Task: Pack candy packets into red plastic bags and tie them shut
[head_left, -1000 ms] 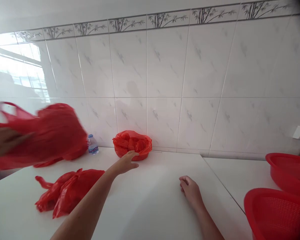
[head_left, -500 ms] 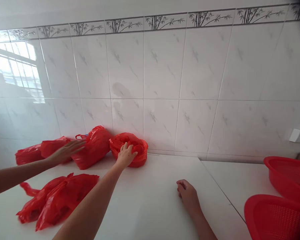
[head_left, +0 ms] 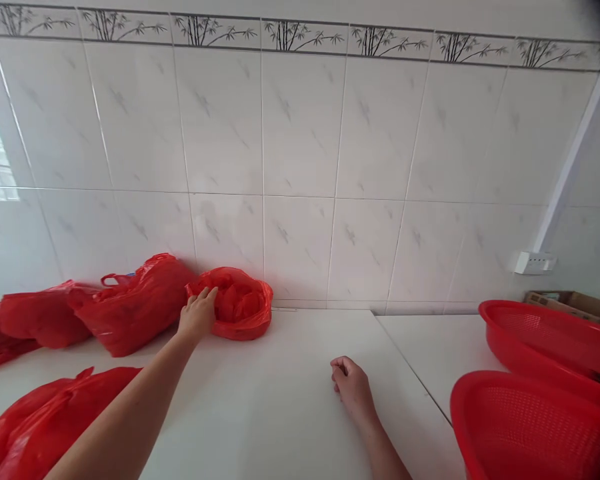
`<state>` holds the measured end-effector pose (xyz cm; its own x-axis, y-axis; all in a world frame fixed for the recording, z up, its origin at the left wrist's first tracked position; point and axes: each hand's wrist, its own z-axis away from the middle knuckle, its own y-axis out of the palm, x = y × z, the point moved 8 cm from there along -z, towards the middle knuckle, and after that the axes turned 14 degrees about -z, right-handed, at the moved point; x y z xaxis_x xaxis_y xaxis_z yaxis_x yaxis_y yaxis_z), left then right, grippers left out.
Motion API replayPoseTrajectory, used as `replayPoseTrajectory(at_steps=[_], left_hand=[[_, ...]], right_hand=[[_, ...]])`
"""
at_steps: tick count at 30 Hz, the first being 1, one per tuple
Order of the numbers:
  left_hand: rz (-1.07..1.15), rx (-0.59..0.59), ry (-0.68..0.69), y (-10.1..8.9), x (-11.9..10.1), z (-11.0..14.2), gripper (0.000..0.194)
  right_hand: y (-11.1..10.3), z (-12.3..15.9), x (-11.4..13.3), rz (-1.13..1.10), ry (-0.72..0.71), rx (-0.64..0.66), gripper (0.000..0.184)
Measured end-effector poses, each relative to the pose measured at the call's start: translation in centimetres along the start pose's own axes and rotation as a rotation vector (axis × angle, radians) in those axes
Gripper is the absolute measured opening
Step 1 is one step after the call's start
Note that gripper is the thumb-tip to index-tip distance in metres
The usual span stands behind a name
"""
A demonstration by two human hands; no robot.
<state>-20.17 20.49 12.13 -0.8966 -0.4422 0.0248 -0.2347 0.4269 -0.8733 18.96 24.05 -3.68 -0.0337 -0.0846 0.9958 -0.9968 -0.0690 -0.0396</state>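
My left hand [head_left: 199,313] reaches to the left rim of a red plastic bag [head_left: 243,327], which stands against the wall with its mouth spread wide. Its fingers extend over the rim; the thumb side lies against the bag. Crumpled red plastic [head_left: 237,301] shows inside the bag. My right hand [head_left: 350,383] is loosely curled above the white tabletop [head_left: 285,407], and nothing shows between its fingers. Just left of my left hand leans a full red plastic bag [head_left: 135,307] with a handle loop.
More filled red bags [head_left: 45,313] line the wall at left, and another red bag [head_left: 65,413] lies nearer, partly behind my left forearm. Two red plastic baskets [head_left: 535,380] stand at right. Behind them are a cardboard box [head_left: 575,303] and a wall socket [head_left: 535,263].
The view has turned right. My left hand has shifted from over the open bag to its left rim. Another person's hand at the left has gone out of view. My right hand stays curled.
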Motion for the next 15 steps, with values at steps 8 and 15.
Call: replayPoseTrajectory(at_steps=[8,15], left_hand=[[-0.054,-0.067,0.026,-0.6,-0.7,0.8,0.055],[0.008,-0.058,0.219,-0.1,-5.0,0.3,0.034]], right_hand=[[-0.1,-0.1,-0.1,0.010,0.011,0.001,0.022],[-0.2,-0.1,0.0,0.003,0.015,-0.004,0.021]])
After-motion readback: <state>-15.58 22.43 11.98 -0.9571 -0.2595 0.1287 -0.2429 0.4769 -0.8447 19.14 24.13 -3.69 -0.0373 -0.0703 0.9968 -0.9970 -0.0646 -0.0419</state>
